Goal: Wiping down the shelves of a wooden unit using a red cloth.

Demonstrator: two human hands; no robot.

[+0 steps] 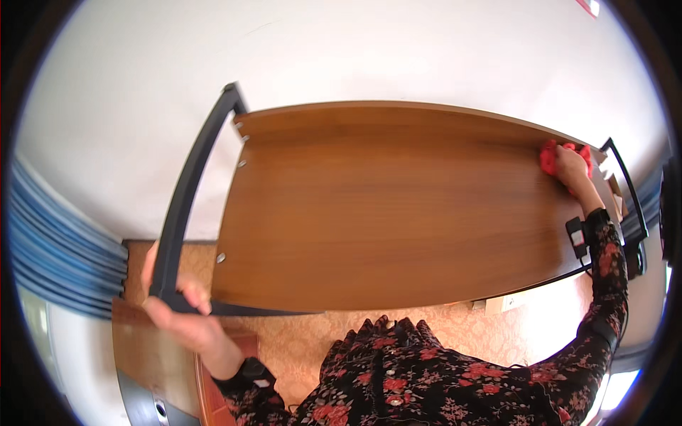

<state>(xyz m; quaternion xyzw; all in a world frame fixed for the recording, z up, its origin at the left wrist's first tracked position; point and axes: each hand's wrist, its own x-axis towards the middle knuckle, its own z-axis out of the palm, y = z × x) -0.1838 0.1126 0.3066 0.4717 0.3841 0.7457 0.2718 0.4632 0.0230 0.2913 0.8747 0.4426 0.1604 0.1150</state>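
A brown wood-grain panel point(394, 213) with a raised back edge spans the middle of the view, held in a dark metal frame point(187, 197). At the frame's near left corner, my left hand point(184, 319) has its fingers wrapped around the bar. Far to the right, my right hand point(571, 166) presses a crumpled red cloth point(549, 158) against the panel near its back right corner. Several small metal fittings point(221, 258) sit along the panel's left edge. The cloth is partly hidden under my fingers.
A white wall point(373, 53) stands behind the panel. Blue curtains point(64, 245) hang at left. Below left are a wooden desk point(152, 341) and a reddish-brown wooden piece of furniture point(218, 394). Patterned flooring point(298, 346) shows beneath. The frame's right end point(631, 186) stands past my right hand.
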